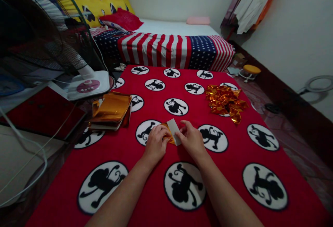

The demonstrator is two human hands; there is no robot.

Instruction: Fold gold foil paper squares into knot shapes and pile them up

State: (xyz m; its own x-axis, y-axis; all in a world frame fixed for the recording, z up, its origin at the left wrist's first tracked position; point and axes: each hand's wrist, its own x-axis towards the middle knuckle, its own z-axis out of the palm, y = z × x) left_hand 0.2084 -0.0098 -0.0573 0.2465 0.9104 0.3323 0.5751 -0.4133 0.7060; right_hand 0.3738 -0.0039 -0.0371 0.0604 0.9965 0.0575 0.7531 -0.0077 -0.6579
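A broad, rectangular counter [239, 159] fills most of the view, covered in red cloth printed with black monkey figures in white ovals. Past its far edge is a bed [161, 48] draped in a red, white and blue stars-and-stripes cover, and off to the far left stands a round, wire-caged electric fan [84, 70] with a white base. On the right of the counter lies a loose pile of shiny orange-gold foil pieces [225, 100], pointed and shaped rather than flat; they look finished, though they overlap too much to count. By the left edge sits an uneven stack of flat, rectangular orange-gold foil sheets [111, 109], which appear unworked, so a fair amount seems left. Between the two groups, low over the cloth, are the person's left hand [156, 142] and right hand [191, 138]. The left fingers are bent and closed on the gold part of a small gold-and-pale-grey foil sheet [172, 126]. The right thumb touches its pale flap, the index finger apart from the thumb; the other right fingers are tucked from sight, so I cannot tell whether they grip. This single sheet, near the middle of the counter, seems partway through folding, lacking the pointed shape of the pieces in the pile.
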